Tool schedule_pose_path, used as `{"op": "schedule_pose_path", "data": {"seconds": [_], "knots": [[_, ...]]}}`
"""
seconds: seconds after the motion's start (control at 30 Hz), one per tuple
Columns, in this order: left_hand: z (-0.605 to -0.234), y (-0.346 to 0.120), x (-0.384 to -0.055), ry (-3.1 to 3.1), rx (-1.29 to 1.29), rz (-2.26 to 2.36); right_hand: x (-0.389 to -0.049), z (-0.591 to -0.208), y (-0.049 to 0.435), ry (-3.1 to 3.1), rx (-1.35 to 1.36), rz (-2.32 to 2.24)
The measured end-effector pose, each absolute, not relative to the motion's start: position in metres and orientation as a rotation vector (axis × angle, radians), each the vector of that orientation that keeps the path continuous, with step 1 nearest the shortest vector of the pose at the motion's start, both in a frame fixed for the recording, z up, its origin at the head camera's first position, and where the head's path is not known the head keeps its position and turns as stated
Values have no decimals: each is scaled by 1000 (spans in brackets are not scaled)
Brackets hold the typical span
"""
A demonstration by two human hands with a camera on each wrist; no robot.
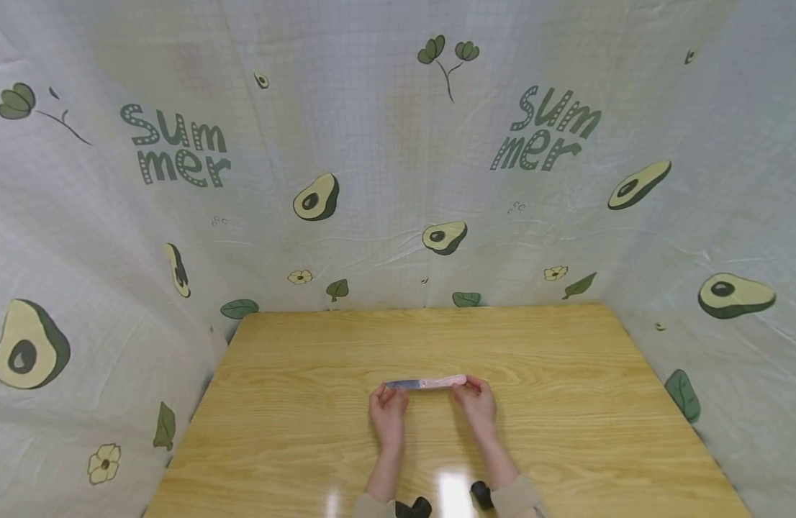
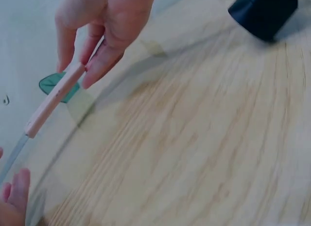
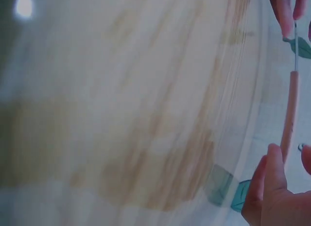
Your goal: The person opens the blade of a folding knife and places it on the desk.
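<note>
A small knife with a pink handle and a blue-grey blade is held level just above the wooden table. My left hand pinches it near the blade's tip, on the left. At the other side, my right hand pinches the end of the handle. The left wrist view shows the pink handle edge-on, with the right hand at its far end and part of the left hand at the lower left. In the right wrist view the thin blade runs up to the left fingertips.
The wooden table stretches out around both hands. A pale cloth printed with avocados and leaves hangs behind it and along both sides. Black devices sit at the wrists, next to light sleeves.
</note>
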State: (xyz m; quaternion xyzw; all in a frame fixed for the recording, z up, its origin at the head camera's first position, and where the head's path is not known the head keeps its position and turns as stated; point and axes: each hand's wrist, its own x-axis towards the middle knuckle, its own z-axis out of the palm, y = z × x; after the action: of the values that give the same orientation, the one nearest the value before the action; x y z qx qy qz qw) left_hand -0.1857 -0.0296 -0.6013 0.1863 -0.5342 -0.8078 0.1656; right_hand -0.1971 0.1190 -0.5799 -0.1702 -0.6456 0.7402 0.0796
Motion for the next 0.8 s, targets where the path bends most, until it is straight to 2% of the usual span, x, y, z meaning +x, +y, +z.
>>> {"op": "schedule_pose_path", "data": {"seconds": [0.3,0.8], "knots": [[-600,-42,-184,-1928,546,-2197,-197,-582,130,-2283,-503,2014],[-596,-57,-188,-2154,445,-2280,-198,-583,135,-2335,-497,2095]]}}
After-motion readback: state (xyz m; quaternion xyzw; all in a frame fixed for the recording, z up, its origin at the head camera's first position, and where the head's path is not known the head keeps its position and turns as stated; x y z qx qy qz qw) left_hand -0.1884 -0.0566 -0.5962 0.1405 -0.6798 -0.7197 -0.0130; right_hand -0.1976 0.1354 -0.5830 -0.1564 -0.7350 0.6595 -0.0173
